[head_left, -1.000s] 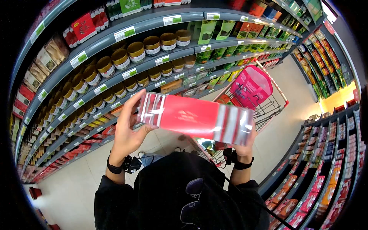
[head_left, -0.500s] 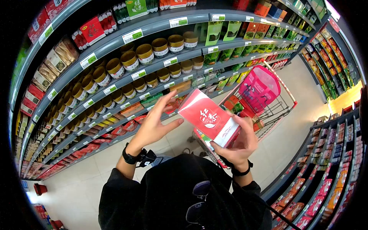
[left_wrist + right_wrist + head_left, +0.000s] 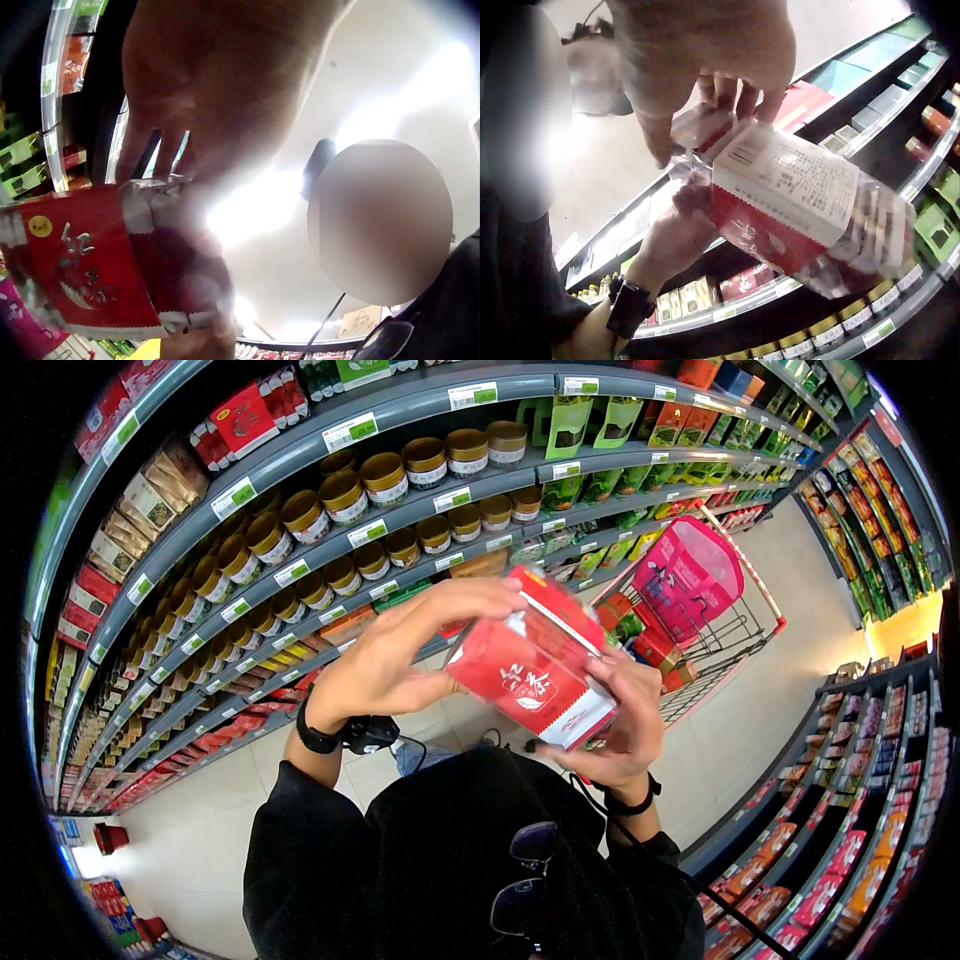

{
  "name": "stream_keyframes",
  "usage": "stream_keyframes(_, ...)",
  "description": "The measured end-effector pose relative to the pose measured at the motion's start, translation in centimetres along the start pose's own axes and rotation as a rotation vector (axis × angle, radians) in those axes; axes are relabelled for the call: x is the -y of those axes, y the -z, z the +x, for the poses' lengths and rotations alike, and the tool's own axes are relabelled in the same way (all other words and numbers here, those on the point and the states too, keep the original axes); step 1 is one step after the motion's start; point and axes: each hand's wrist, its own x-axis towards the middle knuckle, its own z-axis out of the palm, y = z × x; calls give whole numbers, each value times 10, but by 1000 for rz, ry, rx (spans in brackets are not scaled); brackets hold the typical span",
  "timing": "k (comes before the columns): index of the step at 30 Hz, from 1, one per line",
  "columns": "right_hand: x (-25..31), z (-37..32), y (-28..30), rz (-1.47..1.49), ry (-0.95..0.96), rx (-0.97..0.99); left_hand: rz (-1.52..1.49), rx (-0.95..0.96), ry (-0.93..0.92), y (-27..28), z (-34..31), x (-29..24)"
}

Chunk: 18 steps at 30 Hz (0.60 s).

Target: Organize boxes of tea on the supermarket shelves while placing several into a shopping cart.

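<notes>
A red and white package [image 3: 530, 685] in clear wrap, with white characters, is held up in front of the chest. My left hand [image 3: 400, 650] grips its left end, thumb below and fingers over the top. The right hand [image 3: 620, 725] pinches the lower right end between thumb and fingers. In the left wrist view the red front of the package [image 3: 82, 259] faces the camera. Small print covers a white side of the package [image 3: 787, 176] in the right wrist view, where the right hand [image 3: 705, 60] has its fingers on one end.
A shopping cart [image 3: 735, 630] with a pink bag [image 3: 690, 575] and several packages stands at the right, beyond the hands. Shelves of gold-lidded jars [image 3: 385, 478] and green bags [image 3: 570, 422] curve along the left and far side. Another shelf [image 3: 850, 800] stands at the lower right.
The package was first held lengthwise by both hands, then by the right hand alone with its end turned up. Now the left hand grips it again and it is tilted differently.
</notes>
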Motion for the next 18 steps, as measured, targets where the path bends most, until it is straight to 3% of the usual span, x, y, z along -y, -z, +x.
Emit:
stream_keyframes(3, -21, -13, 3, 299, -154, -160, -37, -78, -87, -5, -3, -1)
stream_keyframes(4, -29, -16, 1, 315, -281, -230, -42, -105, -114, -5, -6, -1)
stream_keyframes(6, -49, -17, 2, 434, -718, -394, 1, -82, -100, 0, -9, -12)
stream_keyframes(9, -61, -20, 12, 1123, -1004, -370, 14, -50, -88, -4, -15, -20)
stream_keyframes(10, -63, -20, 11, 1176, -1026, -343, 52, -22, -169, 0, -12, -20)
stream_keyframes(12, -64, -19, 7, 1278, -1073, -293, -65, -61, 18, -3, -19, -20)
stream_keyframes(14, -64, -9, 3, 1361, -1119, -389, -156, -103, 190, -6, -25, -25)
stream_keyframes(15, -70, -11, 2, 1263, -1117, -356, -192, -123, 274, -6, -27, -27)
stream_keyframes(18, -72, -12, 4, 1157, -1106, -338, -37, -157, 266, -3, -32, -25)
